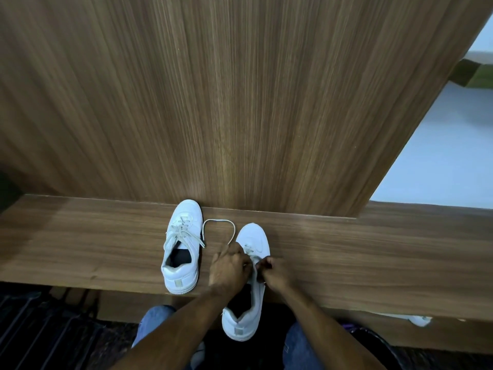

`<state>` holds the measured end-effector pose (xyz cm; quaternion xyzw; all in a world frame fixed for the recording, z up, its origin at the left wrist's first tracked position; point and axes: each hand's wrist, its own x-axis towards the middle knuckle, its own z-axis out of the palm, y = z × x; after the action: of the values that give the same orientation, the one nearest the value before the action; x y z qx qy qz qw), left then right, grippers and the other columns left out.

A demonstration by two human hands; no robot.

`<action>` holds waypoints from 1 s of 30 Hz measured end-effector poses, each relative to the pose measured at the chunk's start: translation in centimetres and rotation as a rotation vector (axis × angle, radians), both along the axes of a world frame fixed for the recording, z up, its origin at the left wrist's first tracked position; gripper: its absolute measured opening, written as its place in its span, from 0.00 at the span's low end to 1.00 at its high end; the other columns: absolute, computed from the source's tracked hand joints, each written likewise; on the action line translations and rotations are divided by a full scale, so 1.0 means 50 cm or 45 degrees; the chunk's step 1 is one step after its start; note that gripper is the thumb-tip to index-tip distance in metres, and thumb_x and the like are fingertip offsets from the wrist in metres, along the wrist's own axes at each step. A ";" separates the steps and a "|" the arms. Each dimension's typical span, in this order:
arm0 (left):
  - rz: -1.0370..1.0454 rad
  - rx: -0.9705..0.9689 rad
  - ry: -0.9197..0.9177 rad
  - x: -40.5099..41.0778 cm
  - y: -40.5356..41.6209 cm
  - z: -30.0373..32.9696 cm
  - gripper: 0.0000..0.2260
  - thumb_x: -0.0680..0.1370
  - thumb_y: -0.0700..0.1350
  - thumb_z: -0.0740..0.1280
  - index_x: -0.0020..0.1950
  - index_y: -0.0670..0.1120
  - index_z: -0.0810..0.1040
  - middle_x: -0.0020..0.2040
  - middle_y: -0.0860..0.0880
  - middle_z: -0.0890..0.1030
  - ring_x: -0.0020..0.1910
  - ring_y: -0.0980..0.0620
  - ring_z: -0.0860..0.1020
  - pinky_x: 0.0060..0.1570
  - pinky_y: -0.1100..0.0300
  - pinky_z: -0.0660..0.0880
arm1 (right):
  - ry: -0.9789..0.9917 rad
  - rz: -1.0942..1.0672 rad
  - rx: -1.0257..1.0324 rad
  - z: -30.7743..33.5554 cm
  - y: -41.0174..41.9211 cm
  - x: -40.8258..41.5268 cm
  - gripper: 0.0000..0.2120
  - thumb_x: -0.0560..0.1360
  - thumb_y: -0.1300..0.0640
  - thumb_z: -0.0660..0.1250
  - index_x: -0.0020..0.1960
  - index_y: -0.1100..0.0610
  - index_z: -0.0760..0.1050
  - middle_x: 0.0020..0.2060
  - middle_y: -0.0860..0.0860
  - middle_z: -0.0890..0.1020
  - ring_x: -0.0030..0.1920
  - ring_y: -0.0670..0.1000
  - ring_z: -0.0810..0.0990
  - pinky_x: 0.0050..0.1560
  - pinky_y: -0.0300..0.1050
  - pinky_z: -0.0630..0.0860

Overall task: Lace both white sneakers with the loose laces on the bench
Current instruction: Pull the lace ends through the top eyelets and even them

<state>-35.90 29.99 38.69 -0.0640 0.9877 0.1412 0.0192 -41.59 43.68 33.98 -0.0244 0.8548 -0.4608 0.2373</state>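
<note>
Two white sneakers lie on the wooden bench point(80, 244), toes toward the wall. The left sneaker point(181, 249) has laces crossed through its eyelets, with loose ends over its sides. The right sneaker point(250, 279) hangs its heel over the bench's front edge and shows lace only near the toe. A loose lace point(221, 222) loops between the two shoes and runs into my left hand point(229, 268), which grips it over the right sneaker's eyelets. My right hand point(272, 271) pinches at the shoe's right eyelet edge; what it holds is hidden.
A tall wood-grain panel point(240, 102) rises right behind the bench. My knees in blue jeans point(154, 321) are below the bench front. A white object point(418, 320) lies low at the right, and pale floor point(440, 156) shows beyond the panel.
</note>
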 end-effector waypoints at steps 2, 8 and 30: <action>0.050 0.092 0.010 0.008 -0.008 -0.004 0.12 0.76 0.52 0.63 0.58 0.55 0.77 0.61 0.53 0.73 0.62 0.49 0.73 0.57 0.54 0.67 | 0.070 0.052 0.029 -0.041 0.008 -0.026 0.07 0.64 0.49 0.62 0.33 0.43 0.78 0.32 0.51 0.83 0.37 0.55 0.84 0.43 0.58 0.81; 0.283 0.277 -0.062 0.022 -0.031 -0.003 0.14 0.74 0.58 0.66 0.57 0.55 0.75 0.53 0.51 0.83 0.56 0.46 0.79 0.54 0.55 0.72 | 0.379 -0.350 -0.089 0.115 0.052 -0.058 0.11 0.77 0.59 0.60 0.37 0.49 0.71 0.33 0.50 0.82 0.35 0.54 0.84 0.42 0.56 0.80; 0.363 0.235 -0.148 0.019 -0.028 0.009 0.13 0.75 0.57 0.67 0.55 0.55 0.82 0.55 0.47 0.83 0.57 0.44 0.79 0.53 0.57 0.73 | 0.474 0.130 0.101 0.059 0.009 -0.004 0.10 0.74 0.60 0.63 0.38 0.47 0.74 0.40 0.49 0.80 0.43 0.50 0.79 0.47 0.47 0.75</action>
<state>-34.96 28.60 39.15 -0.2096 0.9487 0.2285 0.0617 -41.77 44.11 36.94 -0.1431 0.8991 -0.4016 0.0990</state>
